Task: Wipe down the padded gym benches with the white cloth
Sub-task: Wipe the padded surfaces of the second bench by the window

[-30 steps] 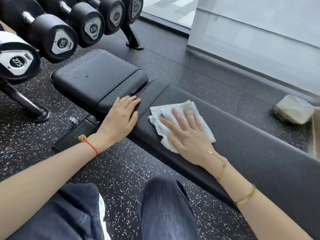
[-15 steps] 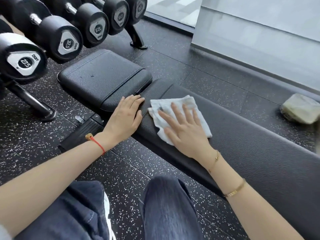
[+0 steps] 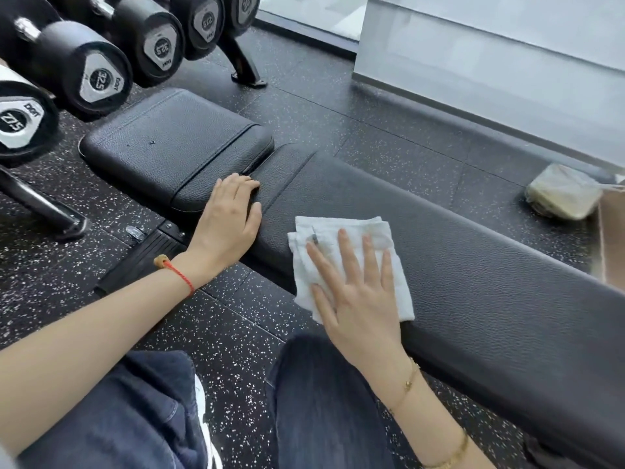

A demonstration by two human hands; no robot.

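Observation:
A black padded bench runs across the view: a long back pad (image 3: 480, 275) on the right and a shorter seat pad (image 3: 169, 143) on the left, with a narrow gap between them. A folded white cloth (image 3: 341, 238) lies on the near edge of the long pad. My right hand (image 3: 355, 292) presses flat on the cloth with straight, spread fingers. My left hand (image 3: 230, 218) rests flat at the left end of the long pad, its fingertips at the gap beside the seat pad.
A rack of black dumbbells (image 3: 98, 79) stands at the upper left, its foot (image 3: 247, 76) on the speckled rubber floor (image 3: 372, 116). A pale bundle (image 3: 561, 194) lies on the floor beyond the bench at the right. My knees in dark jeans (image 3: 321, 401) are close below the bench.
My right hand has slid the cloth toward the near edge of the long pad and slightly right. My left hand has stayed at the pad's end.

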